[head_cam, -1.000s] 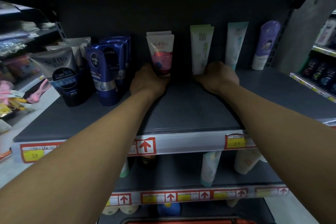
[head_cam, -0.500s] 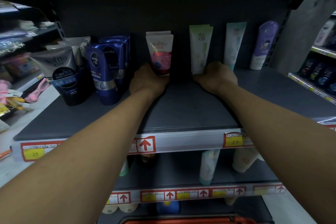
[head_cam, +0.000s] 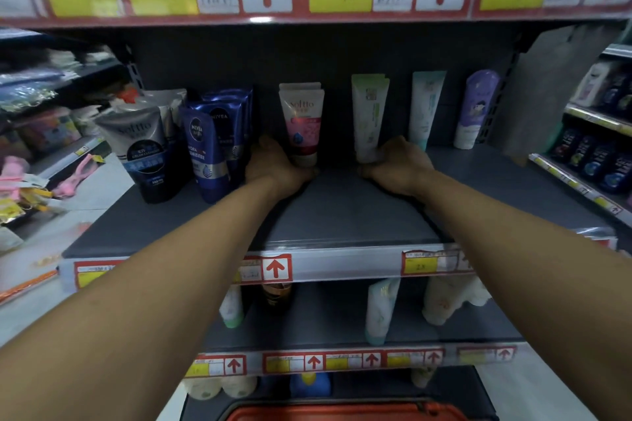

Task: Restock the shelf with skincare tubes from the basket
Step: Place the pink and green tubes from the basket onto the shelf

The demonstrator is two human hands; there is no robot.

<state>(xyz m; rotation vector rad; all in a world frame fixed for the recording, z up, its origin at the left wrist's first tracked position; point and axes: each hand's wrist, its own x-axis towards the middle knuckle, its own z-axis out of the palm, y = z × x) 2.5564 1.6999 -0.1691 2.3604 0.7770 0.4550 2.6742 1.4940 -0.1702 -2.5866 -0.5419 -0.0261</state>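
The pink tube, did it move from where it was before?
No. The pink tube stands in the same spot beside the blue tubes, left hand at its base.

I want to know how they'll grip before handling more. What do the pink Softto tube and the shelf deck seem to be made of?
Pink Softto tube: looks like soft plastic with a glossy printed skin; the flat crimped top end suggests a squeezable tube. Shelf deck: seems painted metal or laminate, matte dark grey, flat, with no glare; the pictures leave open which.
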